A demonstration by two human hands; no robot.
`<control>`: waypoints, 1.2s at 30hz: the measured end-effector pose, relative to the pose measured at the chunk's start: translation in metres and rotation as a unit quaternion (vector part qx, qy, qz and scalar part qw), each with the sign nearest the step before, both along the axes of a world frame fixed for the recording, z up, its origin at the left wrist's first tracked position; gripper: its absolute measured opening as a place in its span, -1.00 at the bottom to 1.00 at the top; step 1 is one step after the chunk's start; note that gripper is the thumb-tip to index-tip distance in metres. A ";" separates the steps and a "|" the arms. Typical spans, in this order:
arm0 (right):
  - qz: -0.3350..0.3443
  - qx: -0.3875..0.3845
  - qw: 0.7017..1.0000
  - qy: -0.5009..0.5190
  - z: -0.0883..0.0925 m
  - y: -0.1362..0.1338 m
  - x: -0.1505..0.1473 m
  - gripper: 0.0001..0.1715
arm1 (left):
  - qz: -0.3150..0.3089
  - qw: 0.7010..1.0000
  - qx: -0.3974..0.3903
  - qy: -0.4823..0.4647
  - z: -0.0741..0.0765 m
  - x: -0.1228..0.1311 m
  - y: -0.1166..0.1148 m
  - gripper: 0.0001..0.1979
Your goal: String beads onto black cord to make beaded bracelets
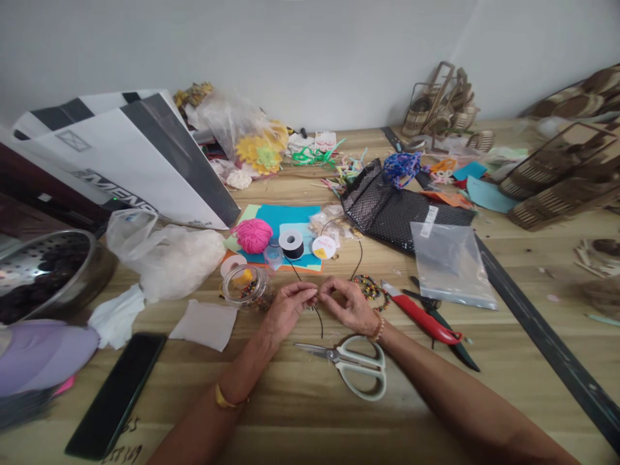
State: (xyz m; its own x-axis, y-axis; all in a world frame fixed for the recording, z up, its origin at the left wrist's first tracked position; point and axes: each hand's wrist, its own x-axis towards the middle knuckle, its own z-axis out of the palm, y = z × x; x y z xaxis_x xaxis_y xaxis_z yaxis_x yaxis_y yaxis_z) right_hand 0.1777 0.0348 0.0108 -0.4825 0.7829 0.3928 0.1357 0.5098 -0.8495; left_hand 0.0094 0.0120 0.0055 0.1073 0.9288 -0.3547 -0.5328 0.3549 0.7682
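Head view: left hand (pixel 293 305) and right hand (pixel 347 302) pinch close together, what they grip too small to tell; cord (pixel 320 321) trails below them; jar (pixel 247 292) edges the left, beads (pixel 371 288) the right; bare table (pixel 283 400) shows between scissors (pixel 334 354) and left forearm (pixel 237 378).

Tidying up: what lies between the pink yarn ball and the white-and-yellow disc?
In the head view, the black cord spool; a small clear item sits beside it.
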 end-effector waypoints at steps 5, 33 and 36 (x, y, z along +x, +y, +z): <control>0.000 0.003 1.000 0.006 0.000 0.000 0.000 -0.87 | -0.007 1.000 0.001 0.010 -0.001 0.000 0.000 -0.75; -0.012 -0.015 1.000 -0.002 0.000 0.000 0.000 -0.84 | -0.010 0.999 0.011 0.028 0.006 0.002 -0.001 -0.72; -0.010 -0.014 1.000 -0.005 0.000 0.000 0.000 -0.85 | -0.005 0.999 0.013 0.036 0.004 0.003 -0.001 -0.73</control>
